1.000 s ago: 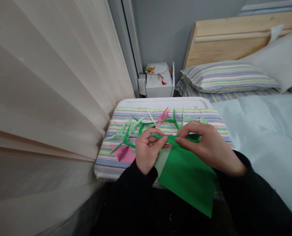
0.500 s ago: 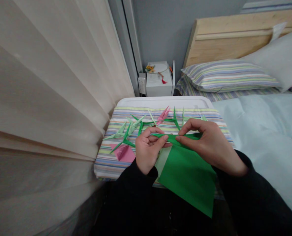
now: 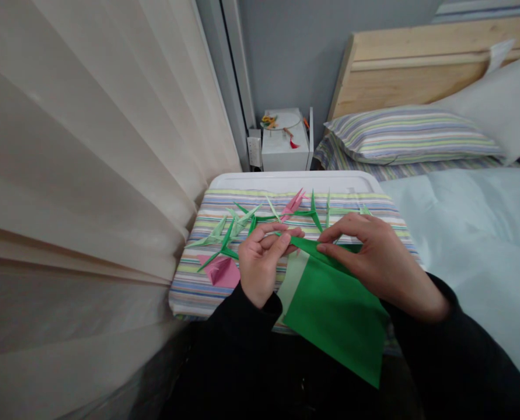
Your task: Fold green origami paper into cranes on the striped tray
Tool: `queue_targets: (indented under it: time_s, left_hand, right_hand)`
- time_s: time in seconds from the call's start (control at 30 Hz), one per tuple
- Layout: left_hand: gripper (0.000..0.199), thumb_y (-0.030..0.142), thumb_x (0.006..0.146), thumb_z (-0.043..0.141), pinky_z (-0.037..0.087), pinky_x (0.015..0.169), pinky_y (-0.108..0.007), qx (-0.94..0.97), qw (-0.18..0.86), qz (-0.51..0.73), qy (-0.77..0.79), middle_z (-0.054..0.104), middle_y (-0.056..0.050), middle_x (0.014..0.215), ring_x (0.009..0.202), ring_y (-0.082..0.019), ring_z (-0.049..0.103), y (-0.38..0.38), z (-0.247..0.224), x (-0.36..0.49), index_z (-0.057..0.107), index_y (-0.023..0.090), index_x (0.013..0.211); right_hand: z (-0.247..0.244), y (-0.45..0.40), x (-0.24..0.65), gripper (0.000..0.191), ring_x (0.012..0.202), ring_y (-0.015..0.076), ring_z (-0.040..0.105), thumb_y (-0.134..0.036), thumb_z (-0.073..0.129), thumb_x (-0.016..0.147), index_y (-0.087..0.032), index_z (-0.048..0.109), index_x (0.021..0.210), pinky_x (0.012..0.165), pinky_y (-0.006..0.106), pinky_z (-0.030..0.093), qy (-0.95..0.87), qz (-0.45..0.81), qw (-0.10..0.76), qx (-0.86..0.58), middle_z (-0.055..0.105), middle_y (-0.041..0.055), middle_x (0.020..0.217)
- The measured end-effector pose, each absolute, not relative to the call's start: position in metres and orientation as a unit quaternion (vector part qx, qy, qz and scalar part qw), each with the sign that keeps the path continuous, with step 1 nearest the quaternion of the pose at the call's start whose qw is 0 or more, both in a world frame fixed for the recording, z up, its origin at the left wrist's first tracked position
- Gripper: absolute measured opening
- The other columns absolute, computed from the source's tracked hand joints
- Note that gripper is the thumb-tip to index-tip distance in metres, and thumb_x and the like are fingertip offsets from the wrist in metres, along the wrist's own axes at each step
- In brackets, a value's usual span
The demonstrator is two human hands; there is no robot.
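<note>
- We find left hand (image 3: 260,262) and right hand (image 3: 380,265) pinched closed on a narrow folded green paper strip (image 3: 307,245).
- We note folded pink paper (image 3: 222,272) near the left hand.

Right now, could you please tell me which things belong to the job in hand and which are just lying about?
Probably the job:
green strip in left hand and right hand
dark green sheet
folded paper shapes

Lying about:
striped pillow
red tassel
pale bedding
</note>
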State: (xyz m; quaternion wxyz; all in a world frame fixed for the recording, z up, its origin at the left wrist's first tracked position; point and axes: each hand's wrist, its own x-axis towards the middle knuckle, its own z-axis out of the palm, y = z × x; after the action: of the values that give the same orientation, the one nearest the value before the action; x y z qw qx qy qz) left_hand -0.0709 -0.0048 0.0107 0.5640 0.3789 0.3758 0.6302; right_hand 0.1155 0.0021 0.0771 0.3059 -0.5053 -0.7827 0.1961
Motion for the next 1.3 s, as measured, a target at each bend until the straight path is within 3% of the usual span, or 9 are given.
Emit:
queue_targets:
  time_s: [0.23,0.47,0.67,0.9,1.13,1.3]
  left_hand:
    - [0.027,0.034,0.083,0.081,0.063,0.080,-0.033,0.383,0.579,0.614,0.375,0.081,-0.006,0.091,0.083,-0.019,0.077,-0.003,0.012,-0.071,0.070,0.019,0.102]
    - [0.017,0.033,0.080,0.082,0.049,0.056,-0.019,0.431,0.544,0.601,0.396,0.067,0.003,0.065,0.055,-0.008,0.060,0.001,0.007,-0.072,0.076,0.019,0.088]
    - [0.011,0.030,0.085,0.079,0.049,0.062,-0.018,0.415,0.545,0.627,0.371,0.068,0.001,0.071,0.063,-0.007,0.061,0.000,0.006,-0.073,0.079,0.021,0.091]
    - [0.018,0.034,0.083,0.081,0.056,0.069,-0.022,0.388,0.548,0.643,0.367,0.075,-0.002,0.089,0.072,-0.010,0.068,0.000,0.010,-0.071,0.078,0.021,0.094]
    - [0.017,0.032,0.082,0.082,0.058,0.075,-0.023,0.390,0.538,0.649,0.371,0.075,-0.001,0.083,0.074,-0.012,0.072,0.001,0.007,-0.071,0.076,0.020,0.091]
    - [0.010,0.028,0.086,0.078,0.058,0.072,-0.021,0.434,0.507,0.651,0.361,0.075,-0.001,0.081,0.072,-0.011,0.071,-0.002,0.008,-0.069,0.076,0.021,0.093]
  right_hand:
    - [0.076,0.000,0.117,0.007,0.083,0.0238,0.070,-0.023,0.071,0.088,-0.026,0.073,0.083,0.087,0.043,0.044,-0.805,0.129,0.322,-0.480,0.076,0.0008,0.081]
    - [0.079,-0.005,0.117,0.014,0.083,0.0233,0.068,-0.022,0.066,0.092,-0.026,0.072,0.081,0.102,0.052,0.035,-0.817,0.055,0.319,-0.478,0.075,0.0006,0.079]
    - [0.081,-0.009,0.117,0.014,0.084,0.0228,0.067,-0.022,0.065,0.093,-0.025,0.071,0.080,0.109,0.056,0.029,-0.811,0.045,0.332,-0.480,0.074,-0.0004,0.078]
    - [0.081,-0.012,0.116,0.014,0.088,0.0236,0.066,-0.022,0.064,0.095,-0.026,0.070,0.083,0.113,0.058,0.023,-0.816,0.013,0.329,-0.475,0.075,-0.0010,0.077]
    - [0.079,-0.013,0.116,0.013,0.096,0.0254,0.067,-0.020,0.063,0.097,-0.025,0.069,0.087,0.118,0.062,0.014,-0.827,-0.023,0.311,-0.468,0.075,0.0000,0.082]
    - [0.073,-0.010,0.111,0.008,0.097,0.0259,0.066,-0.024,0.065,0.096,-0.024,0.070,0.090,0.118,0.061,0.014,-0.831,-0.027,0.297,-0.470,0.076,0.0010,0.086]
